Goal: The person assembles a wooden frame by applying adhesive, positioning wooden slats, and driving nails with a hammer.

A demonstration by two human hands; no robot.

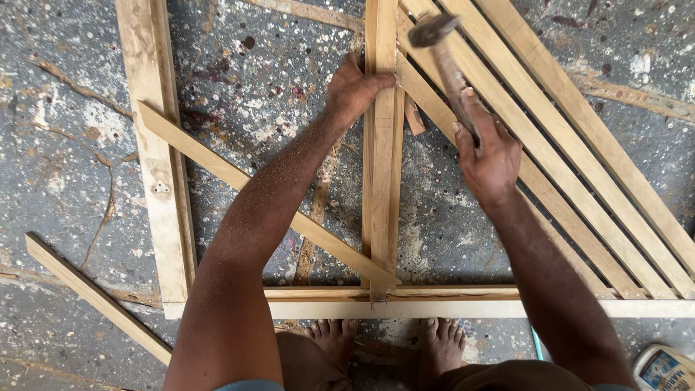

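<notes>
Observed: left hand [355, 87] clamped around the upright centre rail [382, 166] of a flat wooden frame [156, 145] lying on the paint-spattered floor [65, 123]; thumb and fingers wrap the rail near its top. Right hand [486, 153] closed tight on the handle of a hammer [445, 54], just right of the centre rail, the head raised and tilted toward the rail's upper end, close above the left fingertips.

Layout relative to the centre rail: a diagonal brace [246, 185] runs from upper left down to the rail's foot, where it meets the bottom rail [449, 305]. Slanted slats [579, 166] fan off to the right. A loose strip [94, 297] lies well to the left, outside the frame. Bare feet sit just below the bottom rail.

Risk, judged: hammer head and left fingers are near each other; a glancing blow could strike the fingers. The rail looks held by hand only, so a hit could shift it off its joint. No nail is discernible.
</notes>
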